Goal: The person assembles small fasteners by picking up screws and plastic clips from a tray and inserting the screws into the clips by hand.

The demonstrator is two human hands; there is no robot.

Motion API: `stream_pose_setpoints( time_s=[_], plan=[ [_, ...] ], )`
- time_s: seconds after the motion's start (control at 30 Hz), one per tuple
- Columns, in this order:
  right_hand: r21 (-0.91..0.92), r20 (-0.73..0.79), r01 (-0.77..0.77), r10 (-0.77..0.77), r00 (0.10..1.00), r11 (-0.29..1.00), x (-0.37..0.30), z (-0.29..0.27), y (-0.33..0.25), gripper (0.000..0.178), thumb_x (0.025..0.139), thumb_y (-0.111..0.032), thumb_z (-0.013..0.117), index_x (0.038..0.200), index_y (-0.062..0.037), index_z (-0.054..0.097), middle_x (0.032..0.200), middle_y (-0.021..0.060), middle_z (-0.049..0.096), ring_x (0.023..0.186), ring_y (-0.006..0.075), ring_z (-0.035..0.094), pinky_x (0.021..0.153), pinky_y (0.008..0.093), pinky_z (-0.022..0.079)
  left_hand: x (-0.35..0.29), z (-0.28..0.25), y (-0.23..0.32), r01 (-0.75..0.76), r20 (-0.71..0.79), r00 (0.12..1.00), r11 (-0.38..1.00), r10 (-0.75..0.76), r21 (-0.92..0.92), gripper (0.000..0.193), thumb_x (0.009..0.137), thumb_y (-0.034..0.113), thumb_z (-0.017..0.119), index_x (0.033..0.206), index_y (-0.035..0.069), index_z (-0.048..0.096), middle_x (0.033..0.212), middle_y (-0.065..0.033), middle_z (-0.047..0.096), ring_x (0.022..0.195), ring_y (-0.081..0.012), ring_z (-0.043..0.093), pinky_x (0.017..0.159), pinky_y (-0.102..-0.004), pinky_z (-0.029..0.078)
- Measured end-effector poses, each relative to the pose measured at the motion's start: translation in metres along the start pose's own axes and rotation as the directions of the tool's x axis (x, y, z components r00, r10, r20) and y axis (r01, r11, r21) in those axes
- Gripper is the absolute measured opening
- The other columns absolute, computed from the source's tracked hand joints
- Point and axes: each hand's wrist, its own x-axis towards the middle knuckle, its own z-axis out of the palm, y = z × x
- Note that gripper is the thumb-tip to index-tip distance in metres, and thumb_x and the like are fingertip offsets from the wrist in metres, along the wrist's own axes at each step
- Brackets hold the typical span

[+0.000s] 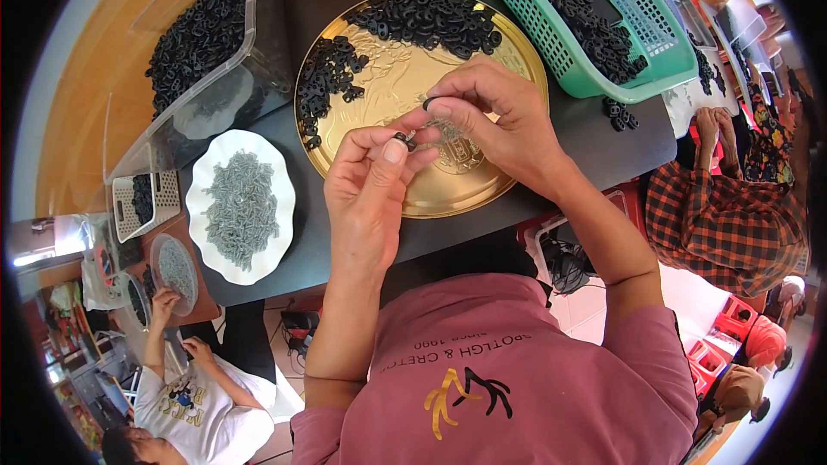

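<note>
Over the round golden tray (405,82), my left hand (366,189) pinches a small black plastic piece (403,139) with a metal screw showing at it. Close by, my right hand (512,125) grips another small black piece (428,103) between thumb and forefinger. The two pieces are apart. Loose black plastic pieces (431,21) lie heaped along the tray's far and left sides. Some silvery screws (448,133) lie on the tray, partly hidden behind my hands. Left of the tray, a white scalloped plate (199,207) holds a pile of grey metal screws (241,215).
A green perforated basket (568,73) with black pieces and a dark flat object stands far right. A clear plastic bin (250,43) of black pieces stands far left, near a small white basket (125,207). Other people work at the lower left and at the right.
</note>
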Motion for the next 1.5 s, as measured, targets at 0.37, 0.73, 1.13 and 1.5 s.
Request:
stream_pose_setpoints(
  time_s=[0.37,0.73,1.13,1.5],
  plan=[
    [0.565,0.169,-0.488,0.486,0.857,0.665,-0.005,-0.003,-0.018,0.019,0.089,-0.006,0.063,0.104,0.005,0.061,0.082,0.0053,0.064,0.062,0.0077,0.057,0.057,0.0209,0.048,-0.001,0.003,-0.003,0.017,-0.114,0.993,0.999,-0.012,0.05,0.013,0.092,0.007,0.058,0.103,0.0,0.055,0.104,-0.0155,0.063,0.088,-0.0178,0.063,0.081,-0.0299,0.053],
    [0.562,0.15,-0.477,0.483,0.862,0.676,-0.013,0.002,-0.027,0.019,0.088,-0.004,0.064,0.105,0.0038,0.062,0.083,0.0061,0.064,0.062,0.0088,0.058,0.06,0.0212,0.049,0.001,0.008,-0.004,0.001,-0.155,0.988,0.993,0.018,0.121,0.013,0.091,0.007,0.06,0.1,0.0,0.056,0.081,-0.0049,0.06,0.07,-0.0103,0.057,0.065,-0.023,0.047],
    [0.479,0.129,-0.474,0.475,0.871,0.739,-0.013,0.005,-0.031,0.018,0.088,-0.006,0.063,0.104,0.0025,0.062,0.086,0.0048,0.065,0.068,0.0062,0.058,0.061,0.0195,0.048,0.002,0.009,-0.005,0.017,-0.168,0.986,0.986,0.012,0.168,0.013,0.091,0.008,0.061,0.101,0.0,0.056,0.081,-0.0041,0.06,0.071,-0.0094,0.056,0.065,-0.0225,0.047],
    [0.533,0.128,-0.454,0.462,0.878,0.714,-0.018,0.013,-0.029,0.021,0.089,-0.005,0.062,0.108,0.0029,0.062,0.089,0.0059,0.066,0.073,0.0071,0.059,0.064,0.0202,0.051,0.001,0.007,-0.008,-0.001,-0.174,0.984,0.993,0.021,0.119,0.014,0.091,0.006,0.061,0.102,-0.001,0.055,0.085,-0.0053,0.061,0.074,-0.0103,0.059,0.067,-0.023,0.049]
  ],
)
